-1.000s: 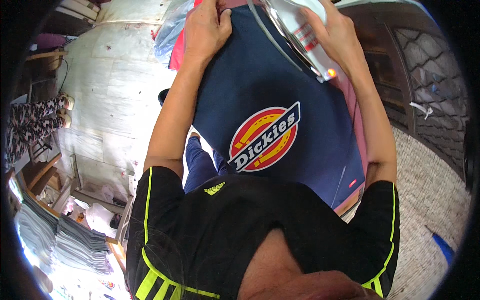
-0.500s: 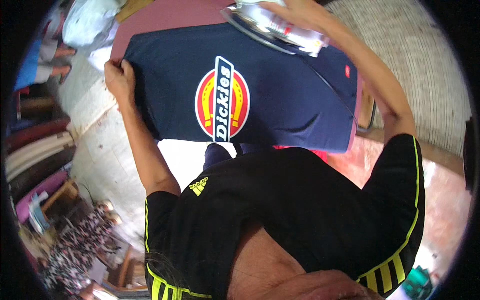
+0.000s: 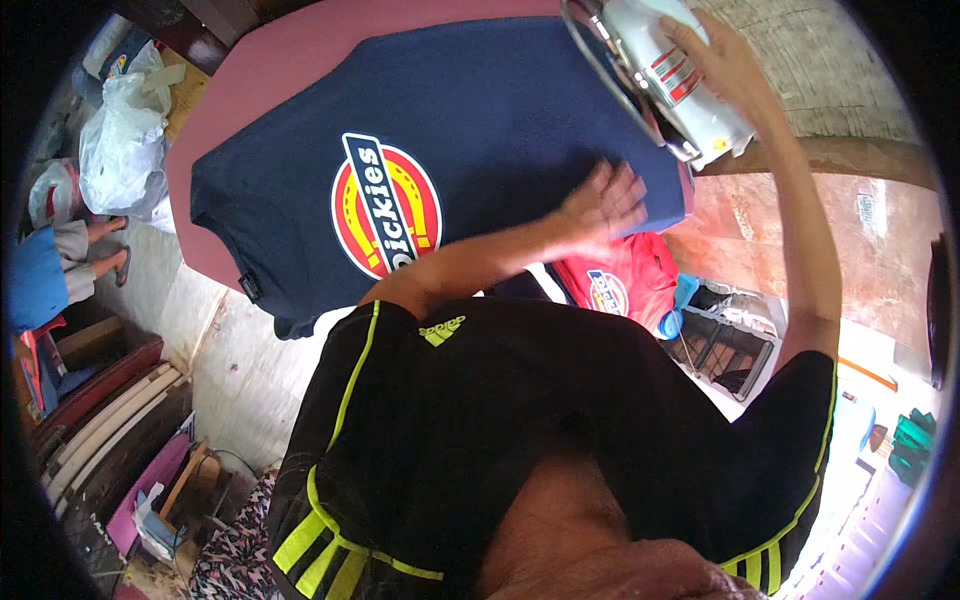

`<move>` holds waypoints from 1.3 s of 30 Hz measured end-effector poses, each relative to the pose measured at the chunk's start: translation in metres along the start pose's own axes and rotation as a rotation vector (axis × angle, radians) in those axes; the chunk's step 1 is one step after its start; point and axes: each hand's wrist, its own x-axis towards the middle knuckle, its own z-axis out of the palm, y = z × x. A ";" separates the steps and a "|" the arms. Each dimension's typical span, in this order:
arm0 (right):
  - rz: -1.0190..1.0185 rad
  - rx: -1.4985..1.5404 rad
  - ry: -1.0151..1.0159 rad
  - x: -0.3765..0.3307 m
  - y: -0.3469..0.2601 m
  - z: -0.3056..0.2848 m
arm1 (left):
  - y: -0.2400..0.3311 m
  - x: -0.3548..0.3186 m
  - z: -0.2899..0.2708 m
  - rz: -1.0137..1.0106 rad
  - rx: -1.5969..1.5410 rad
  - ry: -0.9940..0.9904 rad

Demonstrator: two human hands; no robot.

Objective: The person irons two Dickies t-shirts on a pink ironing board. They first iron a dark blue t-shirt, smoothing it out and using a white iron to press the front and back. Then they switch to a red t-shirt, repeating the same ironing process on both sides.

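A navy T-shirt (image 3: 500,110) with a round red and yellow logo lies flat on a maroon ironing board (image 3: 260,90). My left hand (image 3: 603,205) presses flat on the shirt's right part, fingers spread. My right hand (image 3: 722,62) grips a white and silver iron (image 3: 665,80), held tilted at the shirt's upper right corner. My black shirt with yellow-green stripes fills the lower picture.
A red garment (image 3: 622,282) hangs below the board's right end, above a dark wire rack (image 3: 725,345). White plastic bags (image 3: 125,140) sit at the left. Another person's legs and sandals (image 3: 95,245) show at the far left. Stacked boards (image 3: 110,420) lie at the lower left.
My left hand has moved from the shirt's left edge across to its right part and lies flat there. The view has swung, and the iron stays at the upper right.
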 end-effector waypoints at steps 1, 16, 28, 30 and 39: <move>-0.079 -0.042 0.001 -0.010 0.006 0.017 | 0.027 0.000 0.002 0.106 -0.129 -0.137; -0.189 0.360 -0.165 -0.132 -0.065 0.152 | 0.015 -0.110 -0.182 -0.561 -1.721 -0.435; -0.381 0.278 -0.270 -0.084 -0.076 0.161 | 0.009 -0.084 -0.150 -0.529 -1.784 -0.495; -0.335 0.245 -0.257 -0.079 -0.059 0.153 | 0.007 -0.087 -0.139 -0.510 -1.690 -0.490; 0.248 0.386 -0.024 -0.054 0.128 0.045 | 0.033 -0.142 -0.067 -1.302 -1.657 -0.189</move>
